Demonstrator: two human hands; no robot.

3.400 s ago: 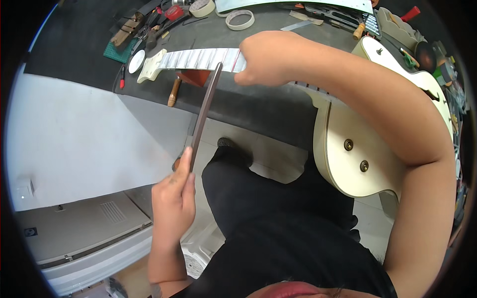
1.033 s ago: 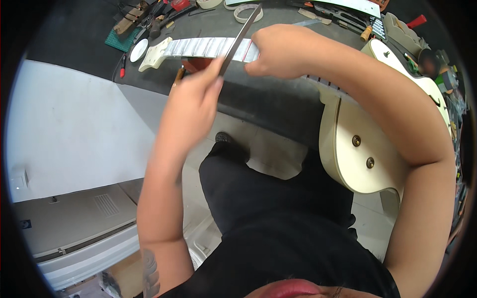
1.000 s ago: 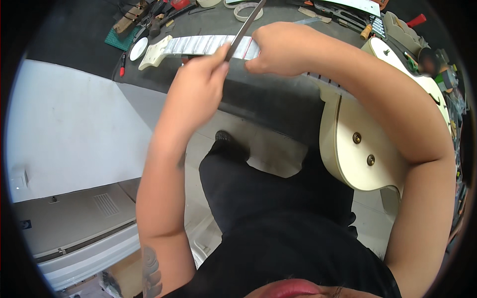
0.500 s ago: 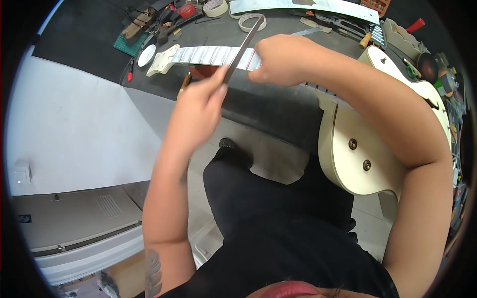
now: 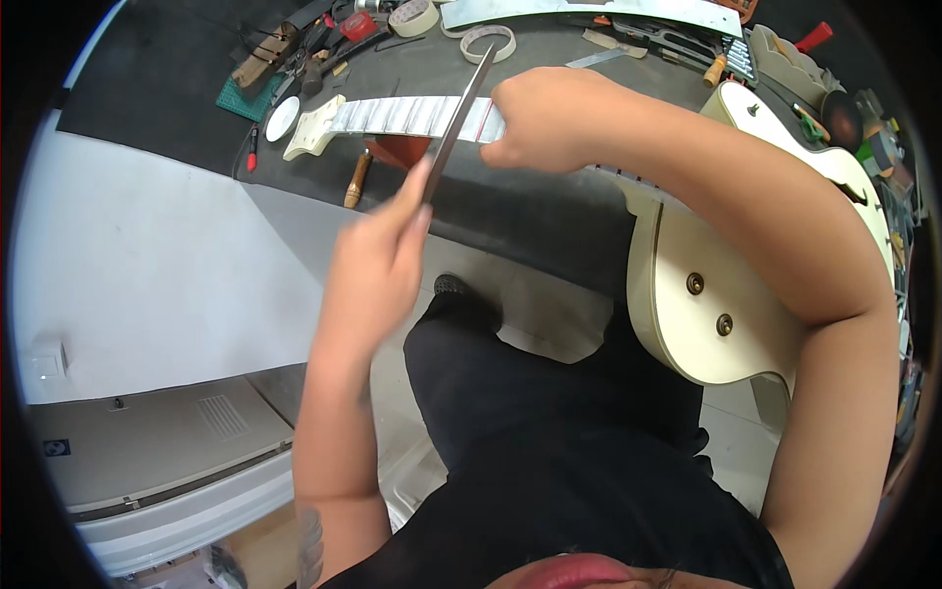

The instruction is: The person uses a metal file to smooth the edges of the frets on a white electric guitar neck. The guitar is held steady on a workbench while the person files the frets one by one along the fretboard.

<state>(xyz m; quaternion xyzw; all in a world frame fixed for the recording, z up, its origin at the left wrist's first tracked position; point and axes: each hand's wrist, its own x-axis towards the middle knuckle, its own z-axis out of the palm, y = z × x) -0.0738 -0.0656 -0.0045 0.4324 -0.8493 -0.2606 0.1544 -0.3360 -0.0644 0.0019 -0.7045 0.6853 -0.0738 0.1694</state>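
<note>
the long, narrow, dark metal file (image 5: pixel 455 128) runs forward from the left grip (image 5: pixel 378 260), which is clamped on its near end, index finger laid along it and thumb just behind. the file slants up and to the right across the fretted neck (image 5: pixel 383 116), which is covered in silvery white strips, and its tip shows against the roll of cream tape (image 5: pixel 506 44) on the dark grey bench (image 5: pixel 549 211). whether it touches the frets cannot be told.

the right grip (image 5: pixel 545 116) is closed around the neck just right of the file, thumb at the near edge, fingertips hidden. the neck belongs to the cream hollow-bodied guitar (image 5: pixel 667 314), whose body lies to the right, partly under the right forearm.

the left forearm rises from the lower edge, nearly upright, its hand slightly blurred; the right arm bends sharply at the elbow and reaches leftward. beneath the neck sits a reddish-brown block (image 5: pixel 400 150), with a turned wooden handle (image 5: pixel 357 182) beside it.
</note>
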